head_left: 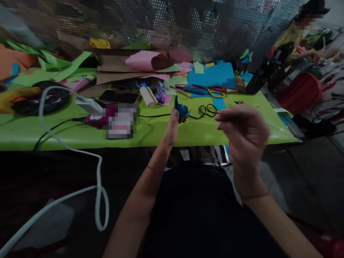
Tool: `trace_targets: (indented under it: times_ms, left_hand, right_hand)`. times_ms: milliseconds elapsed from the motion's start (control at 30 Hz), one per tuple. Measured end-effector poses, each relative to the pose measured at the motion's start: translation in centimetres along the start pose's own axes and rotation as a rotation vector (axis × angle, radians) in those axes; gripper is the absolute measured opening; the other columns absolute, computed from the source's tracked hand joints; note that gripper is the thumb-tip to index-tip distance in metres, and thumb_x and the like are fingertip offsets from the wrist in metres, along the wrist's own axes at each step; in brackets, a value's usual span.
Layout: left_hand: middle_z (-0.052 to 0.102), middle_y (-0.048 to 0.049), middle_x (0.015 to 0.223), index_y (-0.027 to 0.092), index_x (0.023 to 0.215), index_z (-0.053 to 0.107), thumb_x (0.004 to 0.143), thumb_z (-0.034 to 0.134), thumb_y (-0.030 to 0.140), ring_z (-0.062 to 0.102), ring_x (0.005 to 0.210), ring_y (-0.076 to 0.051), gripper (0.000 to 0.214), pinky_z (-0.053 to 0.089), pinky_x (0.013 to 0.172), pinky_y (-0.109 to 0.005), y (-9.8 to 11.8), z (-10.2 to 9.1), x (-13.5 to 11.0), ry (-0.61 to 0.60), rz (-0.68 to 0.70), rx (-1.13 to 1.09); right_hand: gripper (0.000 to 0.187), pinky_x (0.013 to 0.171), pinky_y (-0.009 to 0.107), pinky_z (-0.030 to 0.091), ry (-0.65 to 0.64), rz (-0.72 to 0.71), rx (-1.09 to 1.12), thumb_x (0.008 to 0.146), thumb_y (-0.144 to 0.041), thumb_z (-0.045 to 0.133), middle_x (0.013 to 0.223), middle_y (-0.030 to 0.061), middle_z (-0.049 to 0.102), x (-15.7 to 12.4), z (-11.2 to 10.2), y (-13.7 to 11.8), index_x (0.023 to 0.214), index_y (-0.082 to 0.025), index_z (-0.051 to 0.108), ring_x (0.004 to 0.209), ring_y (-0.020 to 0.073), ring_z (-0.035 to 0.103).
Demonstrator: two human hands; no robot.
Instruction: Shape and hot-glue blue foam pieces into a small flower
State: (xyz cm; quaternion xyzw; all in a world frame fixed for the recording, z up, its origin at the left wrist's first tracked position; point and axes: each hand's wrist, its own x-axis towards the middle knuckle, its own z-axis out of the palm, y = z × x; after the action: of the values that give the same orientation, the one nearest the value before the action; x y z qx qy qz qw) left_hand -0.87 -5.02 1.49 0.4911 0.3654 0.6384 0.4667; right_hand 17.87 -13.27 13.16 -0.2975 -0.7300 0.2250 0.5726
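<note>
A curled blue paper piece (182,109) is held up over the near half of the table (150,134), roughly in the middle from left to right. The person's left hand (173,125) is closed on it, the thumb on the near side. The right hand (244,132) is raised well apart to the right, its fingers bent toward the thumb; it is blurred, and whether anything thin is pinched there cannot be told.

A black cord (211,110) runs on the table to either side of the left hand, looped loosely on the right. Just beyond lie a yellow-handled tool (216,94) and a pencil (184,91), with a blue paper sheet (212,74) farther back. Left of the left hand are a cream-coloured tube (148,96), a shiny purple wad (160,95) and a black phone (118,96); nearer and farther left, a white adapter (90,108) rests on a magenta block (95,120).

At the far side, a rolled pink sheet (141,60) lies on brown cardboard (110,73) before a perforated metal panel (129,21). Far right, a red container (306,93) stands near another person (287,37).
</note>
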Motion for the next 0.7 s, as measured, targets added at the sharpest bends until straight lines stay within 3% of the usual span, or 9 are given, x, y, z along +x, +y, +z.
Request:
trace_targets:
  times_ms: [233, 467, 700]
  left_hand:
    - [0.063, -0.0052, 0.106, 0.026, 0.114, 0.057, 0.092, 0.041, 0.075, 0.06, 0.1, -0.02, 0.056, 0.05, 0.087, -0.034, -0.1, -0.1, -0.3, 0.0, 0.069, 0.164]
    - [0.057, -0.0066, 0.107, 0.023, 0.12, 0.054, 0.09, 0.047, 0.074, 0.056, 0.106, -0.023, 0.06, 0.044, 0.098, -0.04, 0.2, 0.4, -1.1, -0.025, 0.22, 0.435]
    - [0.061, -0.0092, 0.113, 0.023, 0.121, 0.058, 0.091, 0.05, 0.07, 0.056, 0.11, -0.026, 0.057, 0.043, 0.102, -0.043, 0.6, 0.5, -1.4, -0.056, 0.259, 0.481]
  right_hand:
    - [0.009, 0.079, 0.033, 0.056, -0.068, -0.004, -0.133, 0.092, -0.023, 0.067, 0.093, 0.0037, 0.069, 1.7, 4.5, 5.0, 0.095, -0.025, 0.074, 0.089, 0.018, 0.065]
    - [0.019, 0.076, 0.031, 0.055, 0.016, 0.079, -0.121, 0.088, -0.025, 0.07, 0.098, 0.0029, 0.068, 1.8, 4.5, 7.0, 0.107, -0.025, 0.068, 0.087, 0.0167, 0.064]
    - [0.016, 0.076, 0.031, 0.055, -0.042, 0.126, -0.088, 0.089, -0.032, 0.069, 0.096, 0.0031, 0.071, 2.2, 4.3, 7.6, 0.101, -0.022, 0.07, 0.084, 0.016, 0.065]
